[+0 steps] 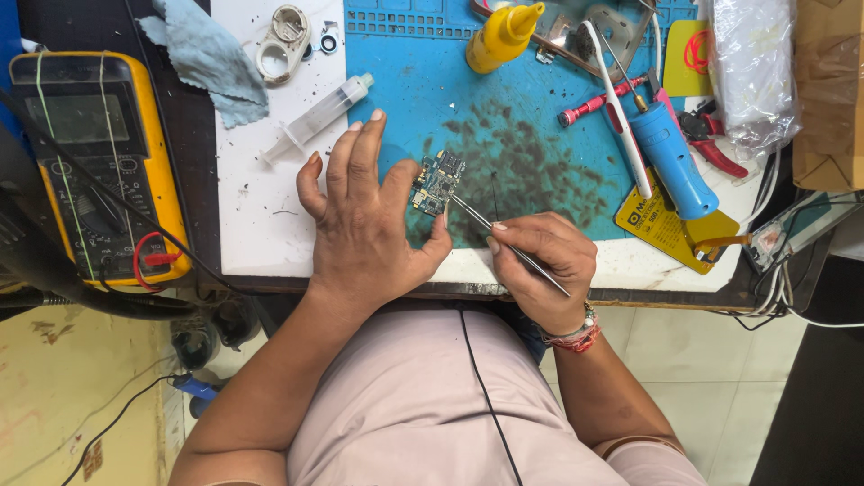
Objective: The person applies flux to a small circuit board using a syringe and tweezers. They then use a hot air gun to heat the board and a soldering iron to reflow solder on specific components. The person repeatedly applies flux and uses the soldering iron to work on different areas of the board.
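Note:
A small circuit board (pixel 437 182) lies on the blue work mat (pixel 531 117). My left hand (pixel 364 216) rests flat beside it, the forefinger and thumb pinning the board's left and lower edges. My right hand (pixel 544 256) grips thin metal tweezers (pixel 504 238) like a pen, their tip touching the board's lower right corner. A beaded bracelet (pixel 576 335) circles my right wrist.
A yellow multimeter (pixel 94 162) with leads sits at left. A clear syringe (pixel 317 117), blue cloth (pixel 207 54), yellow squeeze bottle (pixel 500 36), white toothbrush (pixel 616 103), blue cylindrical tool (pixel 670 162), red-handled cutters (pixel 711 148) and a plastic bag (pixel 751 63) surround the mat.

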